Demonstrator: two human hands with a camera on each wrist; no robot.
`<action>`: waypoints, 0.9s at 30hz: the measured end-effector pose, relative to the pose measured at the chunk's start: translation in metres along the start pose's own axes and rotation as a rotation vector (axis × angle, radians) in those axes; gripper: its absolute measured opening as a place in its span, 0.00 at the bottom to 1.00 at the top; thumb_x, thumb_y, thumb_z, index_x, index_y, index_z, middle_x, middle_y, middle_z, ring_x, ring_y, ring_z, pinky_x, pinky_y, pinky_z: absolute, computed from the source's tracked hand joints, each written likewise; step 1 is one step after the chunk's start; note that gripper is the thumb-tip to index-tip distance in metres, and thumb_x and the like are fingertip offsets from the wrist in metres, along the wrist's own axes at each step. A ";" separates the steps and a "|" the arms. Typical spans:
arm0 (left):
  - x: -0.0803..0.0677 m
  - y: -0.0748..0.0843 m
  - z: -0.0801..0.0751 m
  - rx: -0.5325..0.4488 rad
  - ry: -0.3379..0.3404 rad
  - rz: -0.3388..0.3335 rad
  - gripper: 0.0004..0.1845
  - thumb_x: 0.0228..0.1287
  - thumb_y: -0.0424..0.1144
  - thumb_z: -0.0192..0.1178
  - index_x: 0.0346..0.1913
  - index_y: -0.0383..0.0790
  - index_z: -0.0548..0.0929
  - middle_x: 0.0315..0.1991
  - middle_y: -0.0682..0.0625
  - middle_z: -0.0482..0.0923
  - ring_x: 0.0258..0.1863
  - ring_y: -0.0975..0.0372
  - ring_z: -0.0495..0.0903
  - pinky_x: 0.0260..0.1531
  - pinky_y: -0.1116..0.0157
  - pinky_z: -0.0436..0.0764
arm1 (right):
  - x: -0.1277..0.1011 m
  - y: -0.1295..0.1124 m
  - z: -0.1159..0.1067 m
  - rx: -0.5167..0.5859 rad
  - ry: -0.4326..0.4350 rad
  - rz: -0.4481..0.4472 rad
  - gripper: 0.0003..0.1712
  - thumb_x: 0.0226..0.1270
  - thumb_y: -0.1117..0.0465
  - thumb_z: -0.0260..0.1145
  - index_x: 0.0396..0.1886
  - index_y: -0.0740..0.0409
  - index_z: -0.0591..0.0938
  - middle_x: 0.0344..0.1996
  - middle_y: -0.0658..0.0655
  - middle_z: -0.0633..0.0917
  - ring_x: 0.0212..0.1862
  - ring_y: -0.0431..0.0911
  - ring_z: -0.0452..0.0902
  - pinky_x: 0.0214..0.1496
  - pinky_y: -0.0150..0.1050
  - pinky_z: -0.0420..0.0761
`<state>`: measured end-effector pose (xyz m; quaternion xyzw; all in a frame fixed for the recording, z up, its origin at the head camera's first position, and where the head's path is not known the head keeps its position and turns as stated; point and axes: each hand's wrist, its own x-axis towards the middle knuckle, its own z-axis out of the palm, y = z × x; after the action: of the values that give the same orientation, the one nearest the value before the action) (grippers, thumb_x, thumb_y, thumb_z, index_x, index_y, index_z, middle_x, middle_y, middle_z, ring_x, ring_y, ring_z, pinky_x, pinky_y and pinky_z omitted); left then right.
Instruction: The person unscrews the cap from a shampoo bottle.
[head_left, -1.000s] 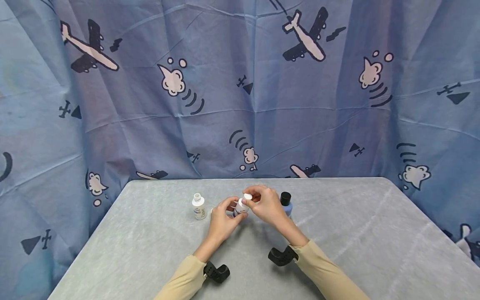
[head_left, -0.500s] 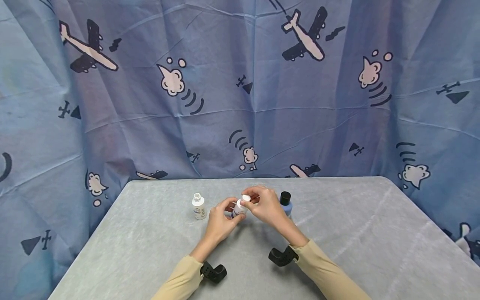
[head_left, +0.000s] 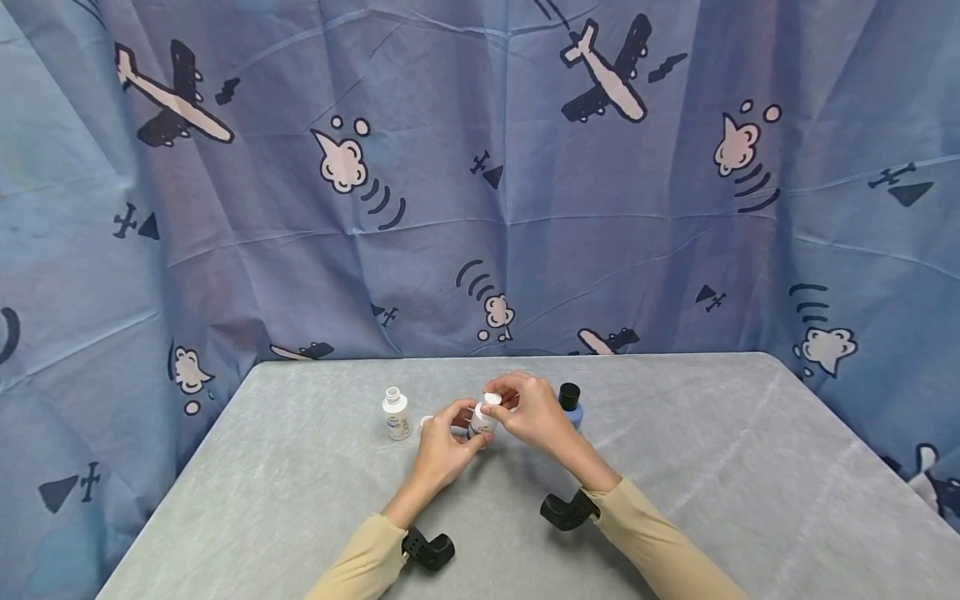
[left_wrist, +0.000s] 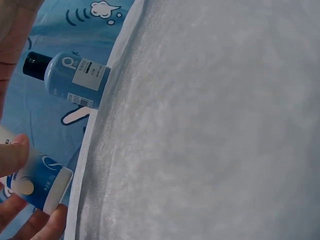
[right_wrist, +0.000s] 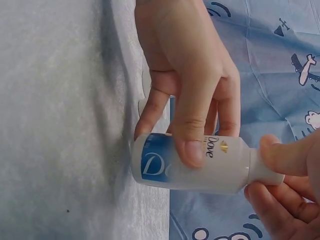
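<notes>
A small white Dove bottle (head_left: 482, 423) with a blue band is held near the middle of the table by my left hand (head_left: 441, 450), thumb on one side and fingers on the other. My right hand (head_left: 534, 412) pinches the white cap (right_wrist: 264, 169) at the bottle's neck between thumb and fingers. In the head view the bottle leans slightly, cap up. The left wrist view catches the blue lower part of the bottle (left_wrist: 37, 180) and the left fingertips. Whether the cap is turning cannot be made out.
A second white bottle (head_left: 396, 414), its threaded neck bare, stands to the left. Beside my left hand lies a small white round piece (head_left: 426, 420), partly hidden. A blue bottle with a black cap (left_wrist: 77, 77) stands behind my right hand. Patterned curtain (head_left: 420, 275) hangs behind the table.
Both hands stay on the bottle and its cap. They have shifted only slightly to the left over the last second.
</notes>
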<state>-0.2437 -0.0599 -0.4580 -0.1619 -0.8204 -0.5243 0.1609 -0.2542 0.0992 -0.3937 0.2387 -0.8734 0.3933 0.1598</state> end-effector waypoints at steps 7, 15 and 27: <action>0.000 -0.001 -0.001 -0.031 -0.039 0.022 0.21 0.49 0.37 0.73 0.48 0.38 0.81 0.34 0.43 0.85 0.35 0.55 0.85 0.31 0.65 0.84 | 0.000 0.004 -0.004 0.017 -0.058 -0.056 0.10 0.54 0.65 0.73 0.36 0.63 0.85 0.32 0.55 0.85 0.32 0.42 0.82 0.36 0.27 0.82; 0.000 -0.003 -0.002 -0.047 -0.063 0.006 0.21 0.51 0.35 0.72 0.50 0.37 0.81 0.37 0.42 0.85 0.38 0.55 0.85 0.33 0.68 0.84 | -0.001 0.005 -0.006 0.043 -0.114 -0.059 0.11 0.57 0.66 0.71 0.40 0.64 0.85 0.38 0.57 0.86 0.38 0.45 0.82 0.41 0.28 0.83; 0.004 0.003 -0.002 0.116 0.114 0.035 0.23 0.41 0.40 0.76 0.45 0.42 0.83 0.34 0.48 0.84 0.32 0.60 0.83 0.26 0.74 0.79 | 0.001 0.003 -0.005 0.053 0.006 0.014 0.15 0.55 0.57 0.74 0.40 0.59 0.86 0.37 0.54 0.87 0.33 0.42 0.83 0.34 0.29 0.82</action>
<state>-0.2461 -0.0600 -0.4533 -0.1367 -0.8360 -0.4811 0.2255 -0.2557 0.1047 -0.3919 0.2354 -0.8639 0.4181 0.1532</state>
